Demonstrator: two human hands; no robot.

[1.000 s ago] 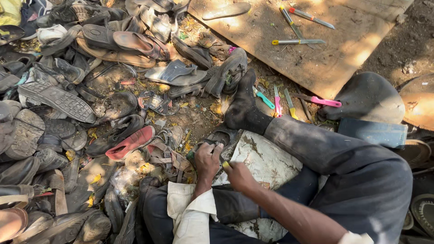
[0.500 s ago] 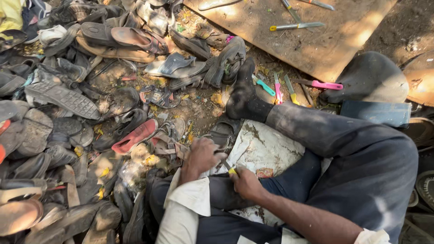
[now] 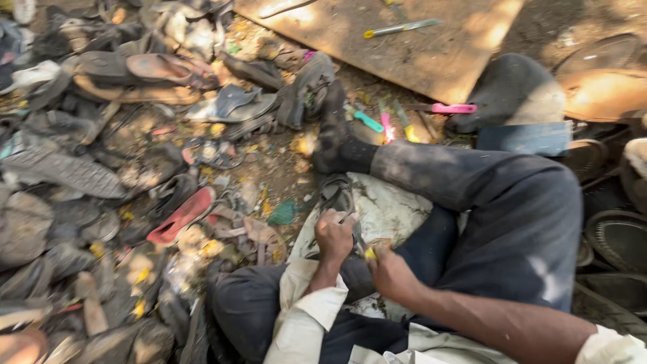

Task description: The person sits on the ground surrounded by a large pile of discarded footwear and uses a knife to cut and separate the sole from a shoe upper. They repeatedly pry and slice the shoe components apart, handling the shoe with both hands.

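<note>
- The shoe pile (image 3: 101, 189) fills the ground from your 9 to your 12 o'clock: sandals, soles and scraps lie heaped there, none of them in hand.
- The board (image 3: 431, 47) lies at 12 to 1 o'clock with a yellow-handled tool (image 3: 401, 28) resting on it, untouched.
- The cloth (image 3: 391, 209) covers your lap, and the work sits on it.
- The sandal (image 3: 339, 197) rests at the cloth's 11 o'clock edge, just past your fists.
- Your left hand (image 3: 335, 236) is closed on the sandal's near end, pinning it down.
- Your right hand (image 3: 391, 273) is clenched round a small yellow tool (image 3: 370, 252), its tip at the sandal. The work looks midway; how much is done is hidden.
</note>
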